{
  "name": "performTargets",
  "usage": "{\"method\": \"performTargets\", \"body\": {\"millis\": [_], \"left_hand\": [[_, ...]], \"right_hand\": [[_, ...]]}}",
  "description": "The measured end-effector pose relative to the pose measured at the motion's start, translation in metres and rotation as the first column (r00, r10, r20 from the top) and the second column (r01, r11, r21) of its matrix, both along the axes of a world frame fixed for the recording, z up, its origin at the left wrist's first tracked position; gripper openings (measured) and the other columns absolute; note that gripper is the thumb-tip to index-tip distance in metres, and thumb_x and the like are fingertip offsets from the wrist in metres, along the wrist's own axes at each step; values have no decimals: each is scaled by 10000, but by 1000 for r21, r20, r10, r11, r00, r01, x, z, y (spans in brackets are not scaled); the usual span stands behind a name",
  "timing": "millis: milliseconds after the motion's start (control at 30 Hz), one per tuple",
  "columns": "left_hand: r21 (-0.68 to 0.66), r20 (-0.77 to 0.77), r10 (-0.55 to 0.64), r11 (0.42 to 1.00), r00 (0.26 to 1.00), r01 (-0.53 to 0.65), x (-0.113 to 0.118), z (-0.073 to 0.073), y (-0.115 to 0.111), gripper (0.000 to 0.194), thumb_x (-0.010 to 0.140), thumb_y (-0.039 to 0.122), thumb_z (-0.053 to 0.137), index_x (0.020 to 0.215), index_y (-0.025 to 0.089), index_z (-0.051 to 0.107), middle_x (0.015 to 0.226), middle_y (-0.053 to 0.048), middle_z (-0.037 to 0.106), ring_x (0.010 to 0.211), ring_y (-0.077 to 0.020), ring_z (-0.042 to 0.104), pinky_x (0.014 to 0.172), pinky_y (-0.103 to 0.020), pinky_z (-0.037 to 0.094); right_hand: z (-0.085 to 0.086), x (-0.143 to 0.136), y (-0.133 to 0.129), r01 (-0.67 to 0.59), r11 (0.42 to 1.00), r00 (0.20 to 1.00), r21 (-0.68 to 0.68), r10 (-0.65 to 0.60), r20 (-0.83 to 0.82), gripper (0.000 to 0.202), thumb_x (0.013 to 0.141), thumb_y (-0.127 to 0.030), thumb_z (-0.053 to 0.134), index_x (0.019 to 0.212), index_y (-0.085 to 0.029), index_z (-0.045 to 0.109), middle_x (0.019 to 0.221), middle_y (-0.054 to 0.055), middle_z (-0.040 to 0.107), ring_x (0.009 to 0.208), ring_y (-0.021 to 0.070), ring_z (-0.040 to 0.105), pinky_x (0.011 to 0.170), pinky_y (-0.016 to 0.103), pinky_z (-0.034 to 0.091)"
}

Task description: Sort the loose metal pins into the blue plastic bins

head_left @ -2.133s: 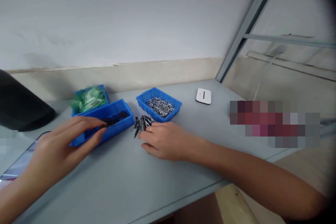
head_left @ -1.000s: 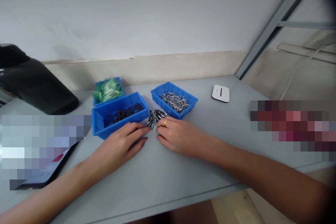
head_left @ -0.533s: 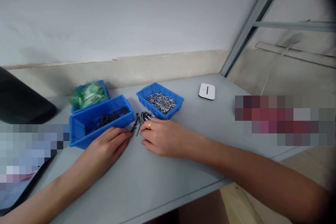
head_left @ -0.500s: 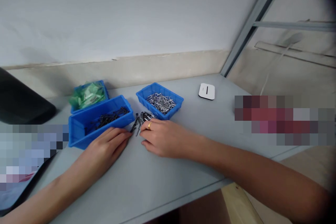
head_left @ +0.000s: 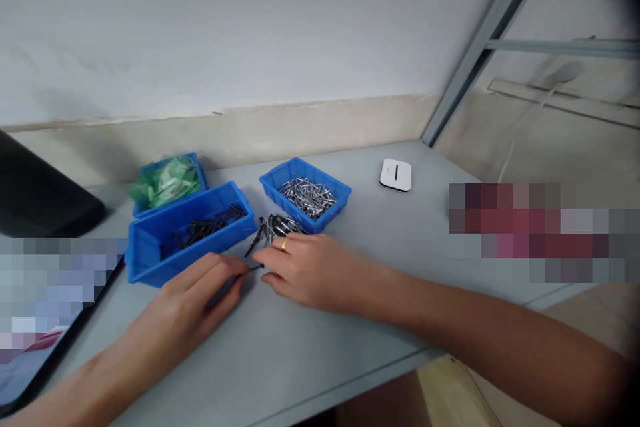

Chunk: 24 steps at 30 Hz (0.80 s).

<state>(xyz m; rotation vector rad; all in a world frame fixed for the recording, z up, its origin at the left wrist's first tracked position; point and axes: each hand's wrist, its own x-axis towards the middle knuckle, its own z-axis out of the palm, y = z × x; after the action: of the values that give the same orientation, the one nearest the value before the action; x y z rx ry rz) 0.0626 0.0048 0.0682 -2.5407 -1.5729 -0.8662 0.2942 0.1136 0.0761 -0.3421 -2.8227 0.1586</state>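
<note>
A dark screw (head_left: 256,267) sticks out from the pinched fingers of my left hand (head_left: 207,287), in front of a long blue bin (head_left: 150,270) with dark screws (head_left: 205,227). My right hand (head_left: 310,270), with a ring on one finger, has its thumb and fingers apart close to that screw; nothing shows between them. Just behind it lies a mixed pile of dark and silver pieces (head_left: 274,223) on the grey table (head_left: 300,360). Beyond the pile stands a blue bin (head_left: 345,195) holding silver pieces (head_left: 307,197).
Behind the long bin is another blue bin (head_left: 201,170) with green plastic packets (head_left: 170,180). A white square device (head_left: 396,175) lies at the back right. A black object (head_left: 45,187) stands at the left, and a metal frame (head_left: 465,67) rises at the right.
My left hand has drawn back slightly from the pile, and a dark screw now shows in its fingers. My right hand has moved a little toward me and left.
</note>
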Motion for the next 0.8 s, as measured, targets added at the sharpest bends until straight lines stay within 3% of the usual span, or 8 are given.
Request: {"method": "performTargets", "body": {"millis": [100, 300, 433, 533, 667, 800], "left_hand": [[-51, 83, -7, 999, 997, 11, 1, -1, -1, 123, 1094, 349, 549, 1086, 315, 667, 929, 20, 768, 763, -177, 771, 722, -248, 636], [-108, 179, 3, 994, 984, 17, 1, -7, 0, 95, 1059, 347, 603, 1071, 316, 691, 914, 23, 770, 738, -165, 741, 672, -222, 617], [-174, 317, 70, 985, 946, -14, 0, 2, 0, 186, 1039, 481, 671, 1145, 332, 706, 902, 29, 780, 765, -173, 761, 678, -208, 638], [-205, 356, 41, 978, 934, 35, -5, 11, 1, 257, 1006, 569, 704, 1130, 349, 750, 932, 22, 816, 773, -197, 782, 696, -246, 666], [-219, 373, 59, 975, 926, 26, -5, 12, 5, 279, 992, 519, 734, 1200, 334, 760, 984, -4, 852, 786, -216, 802, 704, -284, 682], [-245, 379, 40, 968, 924, 58, 2, 11, 9, 157, 1012, 419, 701, 960, 309, 800, 851, 14, 829, 729, -187, 793, 648, -237, 653]], "right_hand": [[-4, -1, 0, -55, 997, 998, 57, 54, 16, 227, 1148, -245, 485, 1066, -154, 677, 948, 55, 761, 912, 190, 726, 736, 313, 489], [-5, 0, 3, -59, 988, 998, 144, 54, 43, 166, 1119, -174, 509, 1034, -171, 652, 875, 24, 736, 857, 183, 703, 700, 306, 464], [-6, 0, 5, -78, 982, 995, 173, 87, -46, 171, 1110, -174, 509, 1021, -172, 655, 843, 15, 731, 834, 177, 701, 710, 305, 466], [-10, -1, 6, -74, 978, 983, 194, 105, -152, 228, 1139, -242, 477, 1026, -172, 662, 823, 14, 734, 807, 167, 698, 723, 300, 465], [-11, -2, 5, -88, 969, 964, 231, 141, -224, 254, 1142, -288, 500, 980, -176, 660, 777, 2, 722, 757, 149, 667, 715, 288, 447], [-9, -2, 5, -152, 962, 962, 228, 197, -190, 283, 1154, -300, 470, 975, -173, 648, 810, 10, 723, 749, 141, 645, 692, 284, 429]]}}
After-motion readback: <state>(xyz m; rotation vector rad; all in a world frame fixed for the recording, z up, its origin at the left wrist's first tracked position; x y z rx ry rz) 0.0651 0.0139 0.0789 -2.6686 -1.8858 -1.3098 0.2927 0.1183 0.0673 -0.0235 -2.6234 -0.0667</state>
